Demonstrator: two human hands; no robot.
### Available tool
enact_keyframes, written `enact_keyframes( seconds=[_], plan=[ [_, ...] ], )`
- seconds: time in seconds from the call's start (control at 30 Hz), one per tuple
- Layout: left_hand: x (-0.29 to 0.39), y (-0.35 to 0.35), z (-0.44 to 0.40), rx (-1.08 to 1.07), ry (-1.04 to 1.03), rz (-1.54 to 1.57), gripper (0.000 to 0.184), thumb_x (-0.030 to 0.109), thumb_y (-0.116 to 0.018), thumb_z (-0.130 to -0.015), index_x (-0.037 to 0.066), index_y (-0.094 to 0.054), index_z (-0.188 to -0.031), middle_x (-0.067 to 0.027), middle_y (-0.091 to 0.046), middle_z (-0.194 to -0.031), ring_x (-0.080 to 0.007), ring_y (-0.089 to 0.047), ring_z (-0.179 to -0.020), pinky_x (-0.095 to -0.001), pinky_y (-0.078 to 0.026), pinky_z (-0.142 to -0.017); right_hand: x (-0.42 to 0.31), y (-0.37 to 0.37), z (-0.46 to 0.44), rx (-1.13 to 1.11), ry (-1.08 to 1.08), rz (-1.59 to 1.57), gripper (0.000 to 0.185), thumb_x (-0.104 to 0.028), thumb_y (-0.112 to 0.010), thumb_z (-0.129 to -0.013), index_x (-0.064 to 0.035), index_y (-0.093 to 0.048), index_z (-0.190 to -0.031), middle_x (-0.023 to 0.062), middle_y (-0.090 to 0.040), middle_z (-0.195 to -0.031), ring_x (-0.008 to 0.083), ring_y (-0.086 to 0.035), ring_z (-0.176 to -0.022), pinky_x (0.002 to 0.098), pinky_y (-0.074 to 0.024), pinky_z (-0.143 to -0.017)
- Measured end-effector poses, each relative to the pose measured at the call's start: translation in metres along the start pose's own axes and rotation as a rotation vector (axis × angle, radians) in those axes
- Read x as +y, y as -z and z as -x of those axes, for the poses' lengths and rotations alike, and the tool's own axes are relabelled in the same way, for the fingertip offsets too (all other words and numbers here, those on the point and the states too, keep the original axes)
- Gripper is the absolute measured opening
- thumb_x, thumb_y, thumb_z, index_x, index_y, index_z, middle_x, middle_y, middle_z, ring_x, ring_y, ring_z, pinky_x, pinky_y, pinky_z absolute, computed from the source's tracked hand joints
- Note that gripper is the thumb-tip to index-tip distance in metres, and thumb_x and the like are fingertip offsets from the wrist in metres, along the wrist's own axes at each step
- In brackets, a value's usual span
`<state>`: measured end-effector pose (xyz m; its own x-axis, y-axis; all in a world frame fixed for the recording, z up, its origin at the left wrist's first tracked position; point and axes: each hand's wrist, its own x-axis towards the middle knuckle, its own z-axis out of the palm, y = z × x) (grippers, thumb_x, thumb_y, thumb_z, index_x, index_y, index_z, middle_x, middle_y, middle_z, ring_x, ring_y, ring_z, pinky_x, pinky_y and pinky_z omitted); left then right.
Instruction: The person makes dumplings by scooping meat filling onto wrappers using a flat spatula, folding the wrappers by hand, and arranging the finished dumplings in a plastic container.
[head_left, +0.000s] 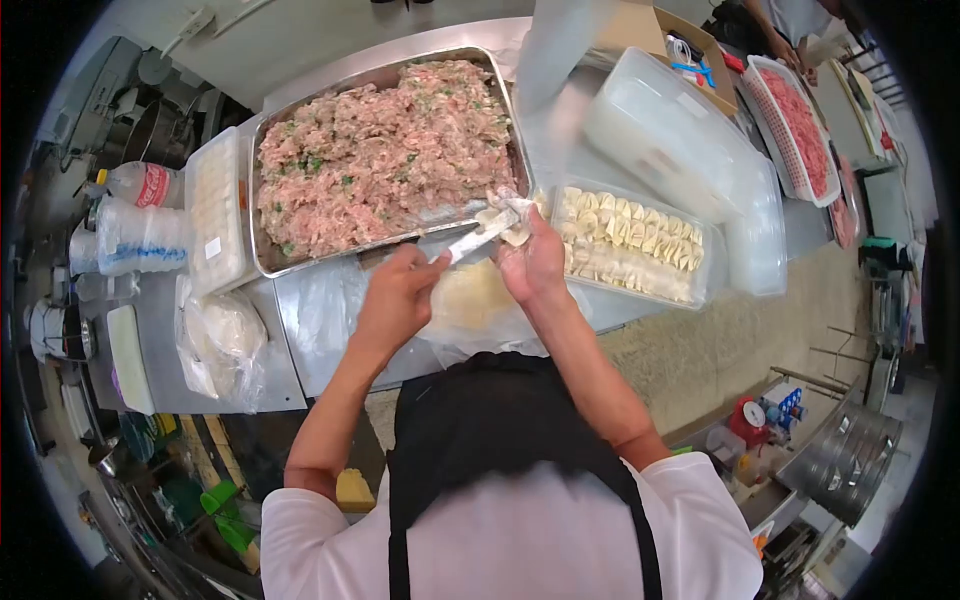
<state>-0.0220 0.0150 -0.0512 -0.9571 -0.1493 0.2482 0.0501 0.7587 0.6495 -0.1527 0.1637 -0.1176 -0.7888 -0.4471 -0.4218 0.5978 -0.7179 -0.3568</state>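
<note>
My left hand [400,290] is closed around the handle of a flat spatula [478,240], whose pale blade is smeared with filling. The blade's tip meets a dumpling wrapper [515,222] cupped in the fingers of my right hand [535,262]. Just beyond both hands lies a large metal tray [262,225] heaped with minced meat filling [385,150] flecked with green. Beneath my hands, round wrappers [465,300] sit on plastic. To the right of my right hand, folded dumplings [628,240] stand in rows inside a clear plastic container [690,300].
Translucent containers [680,130] are stacked at the right, beside a basket of raw meat [795,130]. A lidded box [215,210], a bottle [145,185] and a plastic bag [225,335] occupy the left. Another person's hand [780,45] shows at upper right.
</note>
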Motion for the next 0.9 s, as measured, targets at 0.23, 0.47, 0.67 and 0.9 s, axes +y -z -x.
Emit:
enact_keyframes(
  seconds=[0.23, 0.47, 0.67, 0.9],
  plan=[
    [0.023, 0.005, 0.004, -0.047, 0.112, 0.048, 0.032, -0.007, -0.067, -0.081, 0.007, -0.076, -0.109, -0.0124, -0.055, -0.069, -0.0265, -0.059, -0.065, -0.0362, -0.044, -0.06, -0.015, -0.009, 0.012, 0.046, -0.012, 0.064, 0.043, -0.025, -0.038, -0.107, 0.0046, -0.046, -0.138, 0.0182, -0.055, -0.136, 0.0316, -0.056, -0.121, 0.0472, -0.0425, -0.107],
    [0.015, 0.018, -0.002, -0.093, 0.216, 0.216, 0.036, -0.007, -0.067, -0.082, 0.008, -0.074, -0.114, -0.0117, -0.057, -0.071, -0.023, -0.054, -0.064, -0.0337, -0.042, -0.059, -0.022, 0.012, 0.024, -0.321, 0.029, 0.309, 0.044, -0.009, -0.061, -0.087, 0.0038, -0.055, -0.129, 0.0133, -0.064, -0.125, 0.0262, -0.058, -0.121, 0.0383, -0.0448, -0.104],
    [0.032, 0.042, -0.001, -0.363, 0.179, 0.078, 0.036, -0.008, -0.065, -0.082, 0.005, -0.073, -0.115, -0.0112, -0.058, -0.072, -0.0198, -0.054, -0.067, -0.0315, -0.042, -0.063, -0.02, 0.026, 0.031, -0.282, 0.614, 1.383, 0.037, -0.002, -0.07, -0.08, 0.0002, -0.062, -0.117, 0.0129, -0.069, -0.098, 0.0255, -0.067, -0.093, 0.0346, -0.0525, -0.083],
    [0.016, 0.087, 0.008, -0.033, 0.284, 0.226, 0.04, -0.008, -0.065, -0.08, 0.003, -0.072, -0.117, -0.01, -0.057, -0.072, -0.0177, -0.051, -0.065, -0.03, -0.04, -0.061, -0.097, 0.041, 0.042, 0.103, 0.681, 1.438, 0.035, -0.031, -0.06, -0.101, 0.0018, -0.068, -0.092, 0.0057, -0.061, -0.065, 0.0136, -0.055, -0.059, 0.0328, -0.0454, -0.06]
  ],
)
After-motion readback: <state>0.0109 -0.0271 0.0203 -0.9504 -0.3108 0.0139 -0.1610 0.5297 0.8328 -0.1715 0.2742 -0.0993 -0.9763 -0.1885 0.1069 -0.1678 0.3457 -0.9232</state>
